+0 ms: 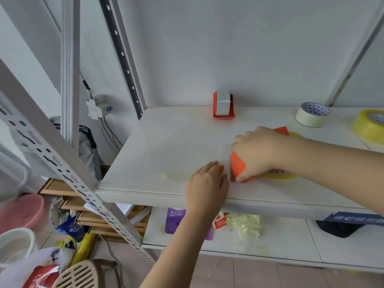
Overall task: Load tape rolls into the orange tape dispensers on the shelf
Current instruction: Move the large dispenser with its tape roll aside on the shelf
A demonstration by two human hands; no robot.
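- A white shelf board [166,146] fills the middle of the frame, with a lower shelf [280,240] showing beneath it along the bottom right.
- The right hand [259,150], right of centre, is closed down over an orange tape dispenser [238,167] lying on the shelf board; its fingers curl over the dispenser's near end and the thumb is tucked under at the front edge.
- A yellow tape roll [280,175] sits in that dispenser, only its lower rim and a sliver of its far edge peeking out from under the hand and forearm.
- The left hand [207,181], just left of the dispenser, rests palm-down on the front edge of the shelf board with fingers together; it grips nothing, and its fingertips lie just beside the dispenser's orange end.
- At the back of the shelf board, upper centre of the frame, a second orange tape dispenser [224,111] stands upright against the wall and carries a pale, shiny tape roll [223,103] inside it.
- In the upper right, a cream tape roll [311,117] with a patterned core lies flat and loose on the board.
- At the right edge, a large yellow tape roll [368,125] lies partly out of frame, also outside any dispenser.
- The lower shelf holds a purple packet [176,219], a red-and-white packet [219,222], crumpled clear plastic [245,225] and a dark bag [349,225].
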